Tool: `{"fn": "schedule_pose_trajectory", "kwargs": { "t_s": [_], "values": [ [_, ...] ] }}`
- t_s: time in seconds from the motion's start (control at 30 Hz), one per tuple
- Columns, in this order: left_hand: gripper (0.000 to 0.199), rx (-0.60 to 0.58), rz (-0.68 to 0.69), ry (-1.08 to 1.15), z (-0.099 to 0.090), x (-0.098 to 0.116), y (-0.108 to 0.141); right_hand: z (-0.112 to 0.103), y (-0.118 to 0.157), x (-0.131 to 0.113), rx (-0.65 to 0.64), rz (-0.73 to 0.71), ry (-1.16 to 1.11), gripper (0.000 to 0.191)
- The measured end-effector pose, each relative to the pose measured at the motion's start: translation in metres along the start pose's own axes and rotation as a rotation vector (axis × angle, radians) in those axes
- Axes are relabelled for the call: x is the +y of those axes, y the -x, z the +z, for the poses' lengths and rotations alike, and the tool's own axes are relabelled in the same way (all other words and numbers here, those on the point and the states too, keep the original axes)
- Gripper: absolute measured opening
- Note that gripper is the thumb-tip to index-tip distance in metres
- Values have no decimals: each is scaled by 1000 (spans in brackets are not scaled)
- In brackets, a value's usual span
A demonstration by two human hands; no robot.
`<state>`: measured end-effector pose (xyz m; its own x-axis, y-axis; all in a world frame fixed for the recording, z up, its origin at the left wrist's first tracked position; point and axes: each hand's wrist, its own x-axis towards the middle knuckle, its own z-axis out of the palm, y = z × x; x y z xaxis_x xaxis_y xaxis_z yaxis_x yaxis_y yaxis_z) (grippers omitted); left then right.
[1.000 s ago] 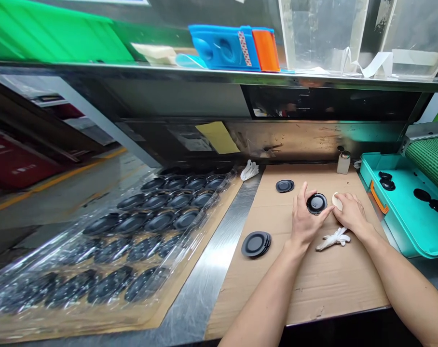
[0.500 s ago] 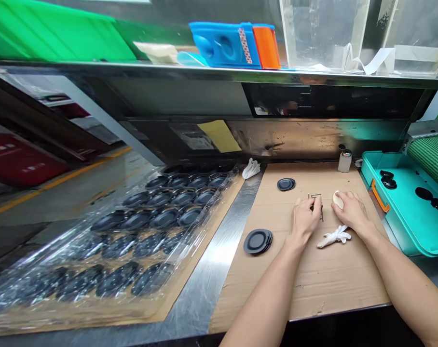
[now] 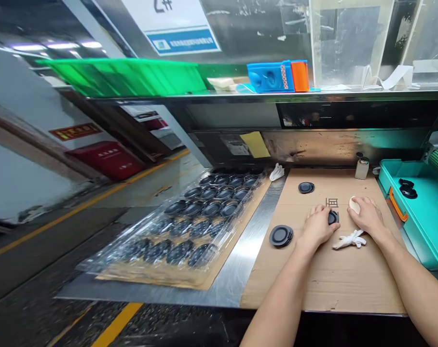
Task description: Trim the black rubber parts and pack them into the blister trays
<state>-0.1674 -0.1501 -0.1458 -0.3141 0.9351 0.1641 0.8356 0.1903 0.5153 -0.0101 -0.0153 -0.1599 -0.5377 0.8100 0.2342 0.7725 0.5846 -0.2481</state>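
Note:
My left hand is closed on a small black round plastic part at the middle of the cardboard sheet. In my right hand is a pale round pad, gripped at its edge by the fingers. Just below the hands lies a crumpled white glove or cloth. Left of my left hand sits a stack of black round lids. Farther back on the cardboard is another black round part.
A clear plastic tray with rows of black round parts stands to the left. At right is a teal bin holding several black parts. A small bottle stands at the back; a shelf crosses above.
The view has swung left and up, so things appear farther right and lower. My left hand has turned, and the black part in it now shows. My right hand keeps the pale pad.

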Motion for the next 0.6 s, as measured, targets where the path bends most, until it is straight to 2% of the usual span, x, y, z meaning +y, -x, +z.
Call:
{"fn": "schedule_pose_trajectory", "kwargs": {
  "t_s": [0.1,0.17,0.23,0.33,0.4,0.47,0.6],
  "values": [
    [52,-16,0,14,-11,11,16,5,-2,4,10,-6,-6,42],
    [58,30,52,51,-28,8,35,7,-2,4,12,-4,-14,42],
    [61,96,92,74,-51,-8,57,7,-2,4,15,0,-22,40],
    [66,121,9,48,-92,-47,83,8,-1,2,16,-1,-30,38],
    [72,50,-78,13,-112,-71,90,8,0,1,14,3,-36,38],
    [77,-62,-115,-21,-121,-84,89,8,1,0,13,13,-40,38],
    [80,-242,-54,-80,-112,-82,78,6,5,1,12,17,-48,35]
  ]
}}
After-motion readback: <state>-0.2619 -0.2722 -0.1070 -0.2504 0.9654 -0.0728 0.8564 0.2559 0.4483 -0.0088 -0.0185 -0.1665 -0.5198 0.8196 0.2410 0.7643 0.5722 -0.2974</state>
